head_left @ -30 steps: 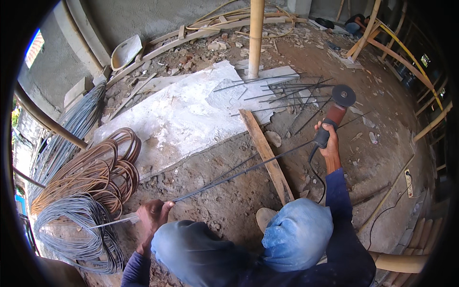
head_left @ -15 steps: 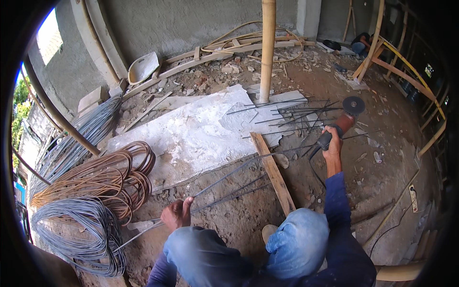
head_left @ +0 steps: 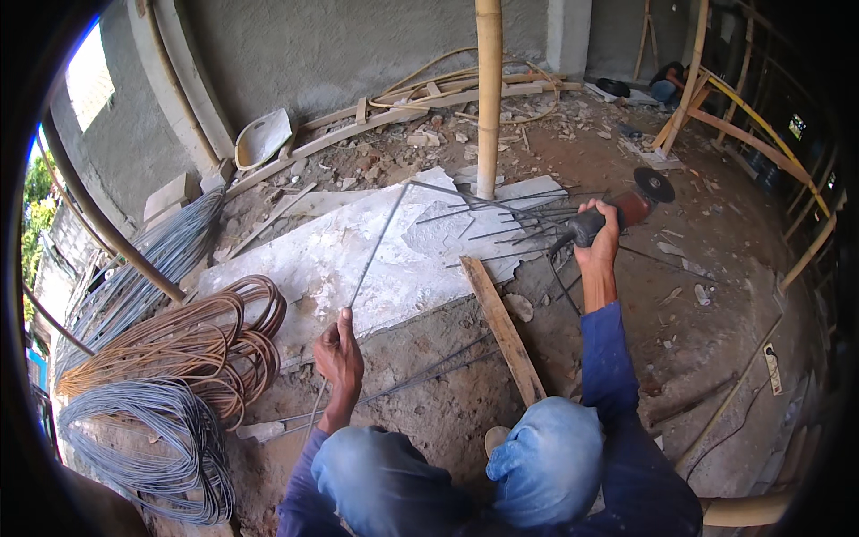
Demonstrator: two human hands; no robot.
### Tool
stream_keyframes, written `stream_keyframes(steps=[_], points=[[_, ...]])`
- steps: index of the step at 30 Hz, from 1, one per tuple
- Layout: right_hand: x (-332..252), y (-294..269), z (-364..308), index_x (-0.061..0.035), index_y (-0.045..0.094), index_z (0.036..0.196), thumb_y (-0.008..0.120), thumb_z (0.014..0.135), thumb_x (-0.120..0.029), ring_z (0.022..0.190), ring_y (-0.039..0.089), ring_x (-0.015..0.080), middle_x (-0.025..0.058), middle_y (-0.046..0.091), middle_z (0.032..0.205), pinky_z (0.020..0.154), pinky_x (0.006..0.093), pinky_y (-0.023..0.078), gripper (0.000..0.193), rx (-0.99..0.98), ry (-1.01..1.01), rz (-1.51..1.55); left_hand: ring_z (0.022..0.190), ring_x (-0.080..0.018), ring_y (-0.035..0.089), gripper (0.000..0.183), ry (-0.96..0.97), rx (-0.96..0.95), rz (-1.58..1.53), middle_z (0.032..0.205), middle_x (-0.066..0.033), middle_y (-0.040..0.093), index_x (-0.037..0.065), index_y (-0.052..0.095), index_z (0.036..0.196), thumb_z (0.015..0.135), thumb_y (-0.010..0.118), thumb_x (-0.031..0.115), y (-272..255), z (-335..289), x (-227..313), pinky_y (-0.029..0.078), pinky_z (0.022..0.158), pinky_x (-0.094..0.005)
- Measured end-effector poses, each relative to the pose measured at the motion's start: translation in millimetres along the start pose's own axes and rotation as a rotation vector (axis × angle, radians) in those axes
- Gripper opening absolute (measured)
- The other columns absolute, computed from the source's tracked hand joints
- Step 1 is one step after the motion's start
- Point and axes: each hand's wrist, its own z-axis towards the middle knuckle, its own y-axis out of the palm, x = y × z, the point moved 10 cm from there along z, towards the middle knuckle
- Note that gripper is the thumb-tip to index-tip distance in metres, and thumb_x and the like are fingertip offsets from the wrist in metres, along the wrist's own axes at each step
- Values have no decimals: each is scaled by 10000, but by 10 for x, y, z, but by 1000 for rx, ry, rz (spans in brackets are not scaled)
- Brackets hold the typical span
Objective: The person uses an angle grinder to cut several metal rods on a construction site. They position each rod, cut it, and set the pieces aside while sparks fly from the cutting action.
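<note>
My left hand (head_left: 339, 356) is closed round a thin steel rod (head_left: 380, 242), which slants up and away over the pale sheet (head_left: 313, 255). The rod's far end meets another dark bar (head_left: 474, 199); whether they are one bent piece I cannot tell. In my right hand (head_left: 598, 243) is an angle grinder (head_left: 633, 208), gripped by its dark handle, with its red body and black disc (head_left: 653, 185) pointing to the far right. Several cut rods (head_left: 519, 234) lie crossed just left of the grinder. A wooden plank (head_left: 503, 331) lies between my hands, nearer to me.
Rusty bent bars (head_left: 179, 336) and a grey wire coil (head_left: 148, 447) lie at left, near straight rods (head_left: 152, 268). A bamboo post (head_left: 489, 98) stands beyond the sheet. A power strip (head_left: 772, 369) is at right. Another person (head_left: 667, 82) is far right.
The rod in my left hand has swung from pointing right to pointing up and away. My left hand has turned upright; my right hand has shifted left with the grinder.
</note>
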Motion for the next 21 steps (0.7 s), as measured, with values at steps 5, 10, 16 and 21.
stream_keyframes(steps=[5,10,16,21], points=[[-272,578,-186,-119,636,1095,753,897,-172,1122,656,204,12,677,1092,1046,750,460,236,-189,155,-5,610,-99,262,688,147,59,-338,595,41,316,76,403,641,1046,642,578,-151,423,412,181,563,-366],[-918,695,-412,-70,667,1084,737,913,-141,1194,682,229,41,727,1064,1144,848,311,198,-386,155,-53,609,-81,234,645,359,135,-474,605,62,301,113,375,638,1088,618,506,-592,886,844,151,569,-343],[-1814,128,-763,-47,589,1273,732,934,-107,1167,678,226,79,689,1136,1043,496,570,372,-233,18,-290,575,-64,212,599,191,262,-871,629,92,270,190,379,652,1092,590,538,-866,1367,1026,153,539,-313],[-2162,-274,-1054,-39,506,1416,740,925,-117,1149,680,224,99,653,1190,826,334,624,550,-119,-60,-416,634,-106,333,532,-9,137,-1361,705,42,374,160,421,762,1109,536,546,-493,1547,955,333,525,-245]])
